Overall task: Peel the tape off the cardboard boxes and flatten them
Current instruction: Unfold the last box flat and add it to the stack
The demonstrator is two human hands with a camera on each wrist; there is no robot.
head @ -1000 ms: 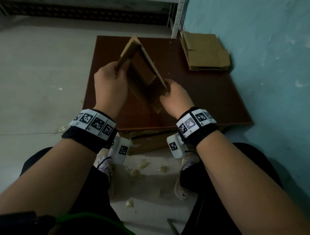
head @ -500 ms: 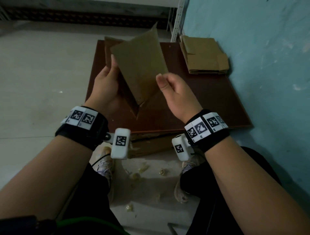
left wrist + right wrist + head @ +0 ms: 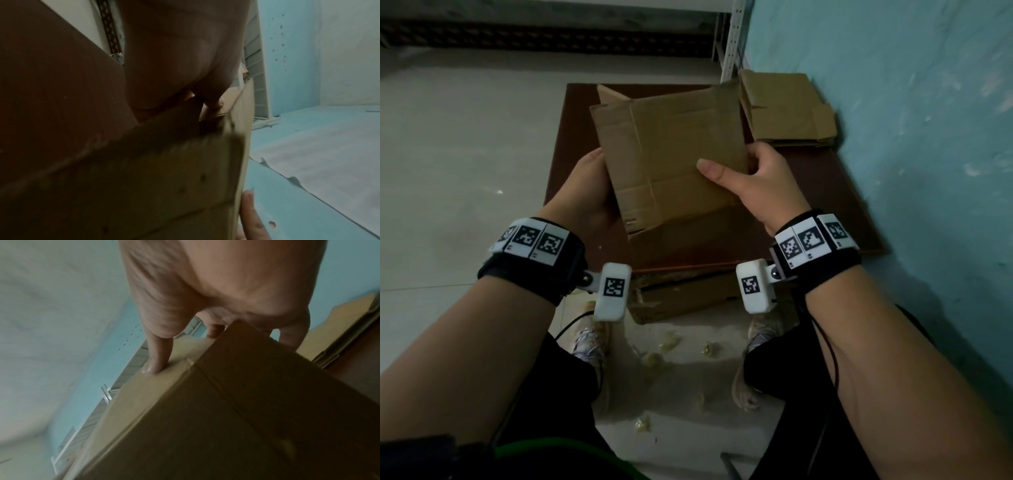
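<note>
A brown cardboard box (image 3: 671,157), pressed nearly flat, is held above the dark brown board (image 3: 825,205) with its broad face toward me. My left hand (image 3: 589,185) grips its left edge, fingers hidden beneath. My right hand (image 3: 753,171) grips the right edge, thumb (image 3: 709,168) lying on top and fingers under. The right wrist view shows that thumb (image 3: 156,360) pressing a creased corner of the box (image 3: 226,402). In the left wrist view, the left hand (image 3: 185,65) has a fingertip tucked between two panels of the box (image 3: 144,178).
A stack of flattened cardboard (image 3: 784,109) lies at the board's back right against the blue wall (image 3: 911,137). Another cardboard box (image 3: 681,298) sits under the board's near edge. Crumpled tape scraps (image 3: 667,346) litter the floor between my shoes. A white metal upright (image 3: 732,37) stands behind.
The box went from standing edge-up and half open to lying broad face up and nearly flat. My right hand shifted from its lower corner to its right edge; the left slid beneath it.
</note>
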